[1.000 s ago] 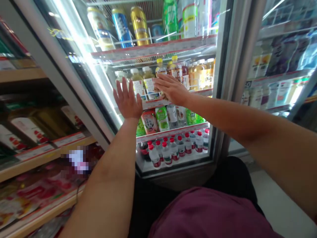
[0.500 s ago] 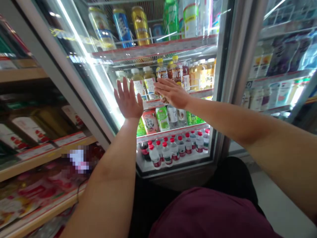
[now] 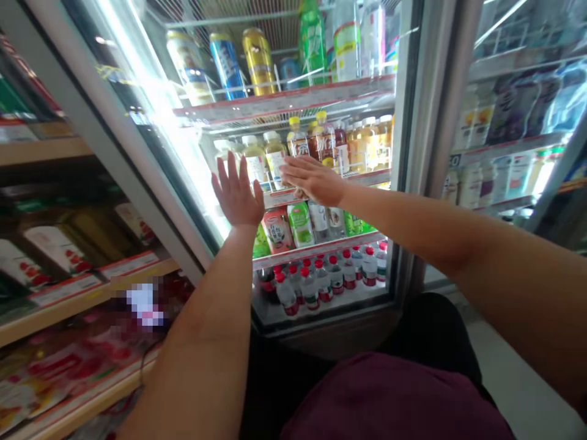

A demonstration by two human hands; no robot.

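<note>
Both of my arms reach forward to a lit drinks fridge with a glass door. My left hand (image 3: pixel 237 194) is raised with its fingers spread, and nothing is in it. Turned sideways, my right hand (image 3: pixel 316 180) has its fingers stretched out and holds nothing. I cannot tell whether either hand touches the glass. Behind them stand pale-capped bottles (image 3: pixel 276 153), yellow-capped tea bottles (image 3: pixel 324 142) and a green carton-like pack (image 3: pixel 301 225). Red-capped water bottles (image 3: pixel 309 287) fill the lowest shelf.
Above, the top shelf carries a gold can (image 3: pixel 258 61), a blue can (image 3: pixel 227 64) and a green bottle (image 3: pixel 313 43). A metal door frame (image 3: pixel 424 140) divides this fridge from another on the right. Wooden shelves (image 3: pixel 92 290) with bottles and packets flank my left arm.
The view has tilted slightly, so the fridge contents appear a little lower. Both hands keep nearly the same pose, fingers still stretched out.
</note>
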